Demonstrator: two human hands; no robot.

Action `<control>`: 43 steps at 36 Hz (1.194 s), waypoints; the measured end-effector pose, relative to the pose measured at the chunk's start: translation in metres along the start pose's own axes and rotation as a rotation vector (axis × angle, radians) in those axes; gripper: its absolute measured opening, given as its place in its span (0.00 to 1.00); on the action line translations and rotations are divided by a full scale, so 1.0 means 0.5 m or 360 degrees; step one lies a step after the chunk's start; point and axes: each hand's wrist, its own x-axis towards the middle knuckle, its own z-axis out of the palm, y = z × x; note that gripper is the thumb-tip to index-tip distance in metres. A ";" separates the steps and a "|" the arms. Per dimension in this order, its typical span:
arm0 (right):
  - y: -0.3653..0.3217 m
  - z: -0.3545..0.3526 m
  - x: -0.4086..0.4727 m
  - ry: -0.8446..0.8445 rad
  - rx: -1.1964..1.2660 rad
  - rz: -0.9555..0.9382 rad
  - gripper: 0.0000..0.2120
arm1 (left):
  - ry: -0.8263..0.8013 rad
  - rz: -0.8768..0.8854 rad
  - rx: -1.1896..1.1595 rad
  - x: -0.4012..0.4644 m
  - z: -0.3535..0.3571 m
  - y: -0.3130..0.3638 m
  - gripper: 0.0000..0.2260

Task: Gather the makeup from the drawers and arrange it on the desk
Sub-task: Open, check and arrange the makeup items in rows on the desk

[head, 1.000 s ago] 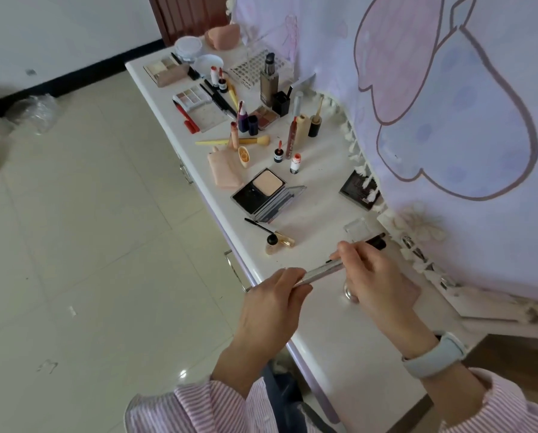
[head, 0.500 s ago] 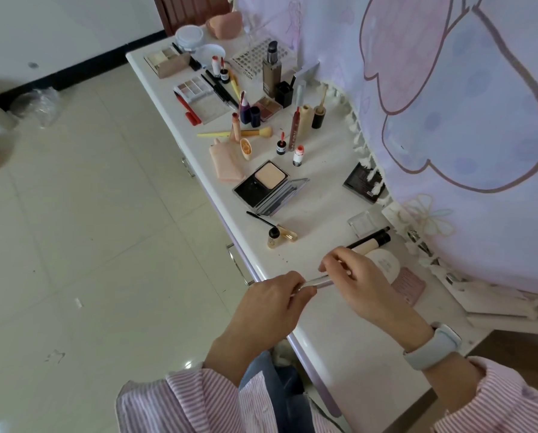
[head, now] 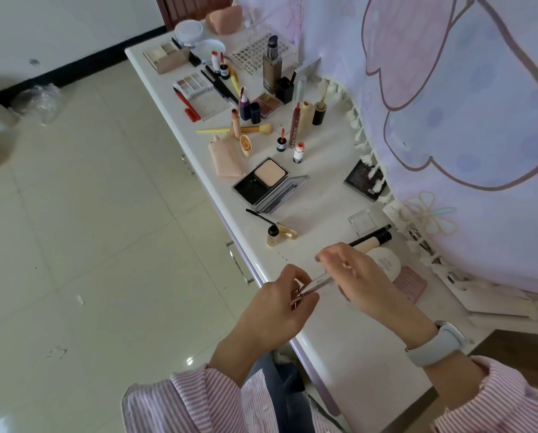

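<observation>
**Slim silver pen held in both hands over the counter edge**

Held at the near edge of the white counter [head: 349, 357] — a thin silver makeup pen [head: 316, 282], tilted, low end toward the floor side. Pinched at that lower end by the left hand [head: 280, 304], fingers curled round it. Gripped at the upper end by the right hand [head: 355, 276], fingers bent over the barrel; grey watch [head: 433, 346] on that wrist, pink striped sleeves on both arms.

Just beyond the right hand: a black-capped beige tube [head: 372, 240], a round white compact [head: 385, 262], a pink ribbed case [head: 410, 284]. Farther along, well apart from the hands — an open black powder compact [head: 267, 185], a mascara wand [head: 260, 215] beside a small gold bottle [head: 275, 237], then a crowd of lipsticks, brushes and palettes toward the far end. Patterned lilac cloth [head: 449, 120] hanging along the right side.
</observation>
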 end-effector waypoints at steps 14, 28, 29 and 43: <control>0.003 -0.012 0.005 0.0061 -0.0158 0.0201 0.12 | 0.0001 -0.0171 -0.0017 0.009 -0.001 -0.012 0.13; -0.006 -0.010 0.022 0.0176 0.0317 0.0364 0.05 | 0.0064 -0.0301 -0.0207 0.009 -0.040 -0.021 0.13; -0.005 -0.013 0.024 0.0224 0.0378 0.0397 0.06 | 0.0059 -0.0309 -0.0226 0.007 -0.045 -0.022 0.13; -0.010 -0.016 0.035 0.0384 0.0421 0.0382 0.14 | 0.0033 -0.0301 -0.0187 -0.002 -0.074 -0.032 0.12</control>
